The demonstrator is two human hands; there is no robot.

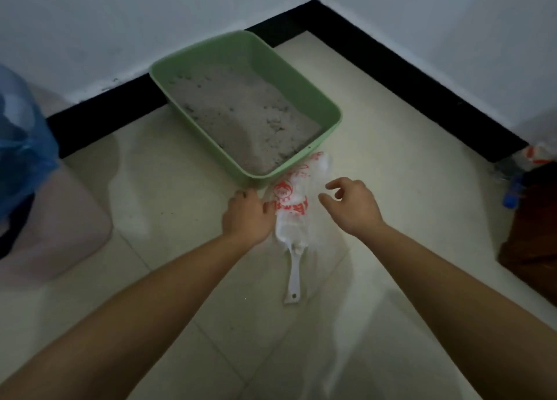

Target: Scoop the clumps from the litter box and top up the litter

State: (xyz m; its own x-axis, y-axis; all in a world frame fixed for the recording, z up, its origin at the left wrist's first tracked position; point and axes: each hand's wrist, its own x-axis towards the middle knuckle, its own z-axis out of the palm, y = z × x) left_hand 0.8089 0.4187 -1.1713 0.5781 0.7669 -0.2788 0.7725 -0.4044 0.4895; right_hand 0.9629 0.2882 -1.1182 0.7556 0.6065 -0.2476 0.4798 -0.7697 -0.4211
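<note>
L hand [245, 215] curled, knuckles up, fingers closed on edge of white plastic bag [294, 202] w/ red print; thumb side touches near corner of green litter box [327, 104]. R hand [351, 205] hovers just right of bag, fingers spread and bent, gripping nothing, not clearly touching bag. Bag lies flat on pale tile floor [391, 164], its far end against box's near corner. White scoop [292, 267] lies partly on/under bag's near end, head toward box, handle pointing toward person; can't tell if head is inside bag. Box sits angled in room corner, far end close to black baseboard [407, 74]. Grey litter [241, 110] inside, uneven, piled toward left wall of box, w/ darker clumps scattered on surface. Left of box, well apart: blue bag [21, 146] over a pale bin. Right of box, well apart: dark brown furniture [530, 218] w/ a blue-capped bottle [511, 194] just beside it.
</note>
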